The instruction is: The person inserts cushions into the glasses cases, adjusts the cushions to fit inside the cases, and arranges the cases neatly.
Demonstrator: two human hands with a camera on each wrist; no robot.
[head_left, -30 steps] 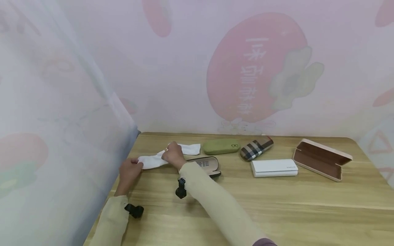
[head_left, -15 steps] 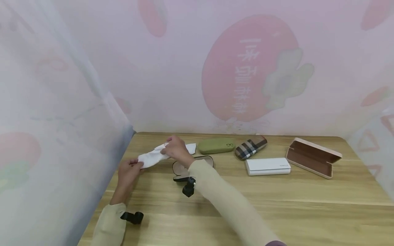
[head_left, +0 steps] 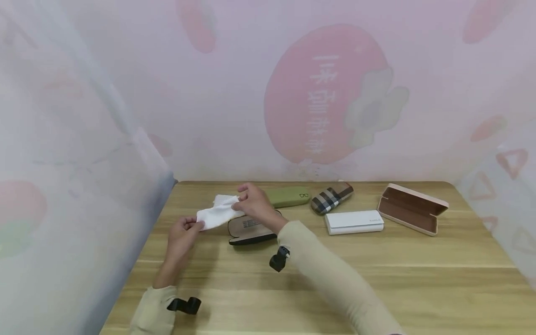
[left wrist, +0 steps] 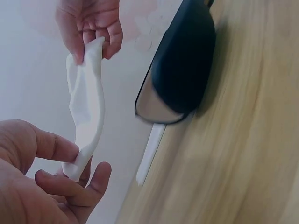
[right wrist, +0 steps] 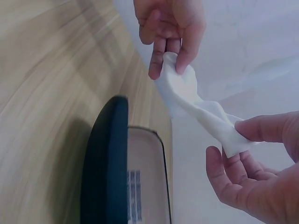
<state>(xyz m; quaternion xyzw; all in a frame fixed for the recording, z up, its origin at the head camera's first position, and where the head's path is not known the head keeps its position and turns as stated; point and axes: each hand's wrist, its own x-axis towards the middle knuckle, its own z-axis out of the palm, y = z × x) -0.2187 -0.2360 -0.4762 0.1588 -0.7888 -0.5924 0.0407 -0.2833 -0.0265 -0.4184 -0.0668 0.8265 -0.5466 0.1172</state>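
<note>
A soft white sock (head_left: 220,212) is stretched between both hands, above the back left of the table. My left hand (head_left: 182,235) pinches its near end between thumb and fingers; the same grip shows close up in the left wrist view. My right hand (head_left: 256,203) pinches the other end, thumb on top, as the right wrist view shows. A second white piece of fabric (left wrist: 152,154) lies on the table behind. Just below the right forearm an open black glasses case (head_left: 251,232) with beige lining and printed text stands, partly covered by the right hand and wrist.
Along the back stand a green glasses case (head_left: 291,196), partly hidden by the right hand, and a plaid case (head_left: 332,197). A white case (head_left: 354,222) lies shut in front of them. An open case with brown lining (head_left: 410,211) is at right. Printed curtains surround the wooden table (head_left: 335,288).
My right hand has lifted its end of the sock and turned, drawing it off the table toward me. The left hand keeps its pinch. The head view has shifted rightward.
</note>
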